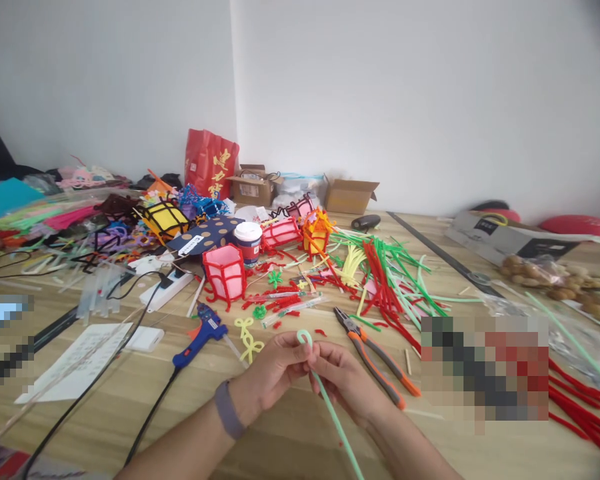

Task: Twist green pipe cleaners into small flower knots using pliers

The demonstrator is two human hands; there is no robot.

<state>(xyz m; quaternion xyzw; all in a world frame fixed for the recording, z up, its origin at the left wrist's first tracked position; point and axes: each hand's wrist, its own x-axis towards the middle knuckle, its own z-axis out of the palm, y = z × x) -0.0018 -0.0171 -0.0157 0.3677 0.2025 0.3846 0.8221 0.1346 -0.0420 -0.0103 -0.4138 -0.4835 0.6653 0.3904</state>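
Note:
A pale green pipe cleaner (333,417) is bent into a small loop at its top end, and its long tail hangs down toward me. My left hand (275,373), with a grey band on the wrist, pinches it at the base of the loop. Close against it, my right hand (343,375) also pinches the pipe cleaner just below the loop. Combination pliers (373,357) with orange and grey handles lie open to the right of my hands. Yellow looped pipe-cleaner pieces (249,339) and a blue glue gun (200,339) lie to the left.
Red-framed pink lanterns (225,275) stand behind my hands, beside a lidded paper cup (248,241). Loose green and red pipe cleaners (380,273) spread at the right. A white power strip (167,291) and black cables are at left. Cardboard boxes (350,195) line the wall.

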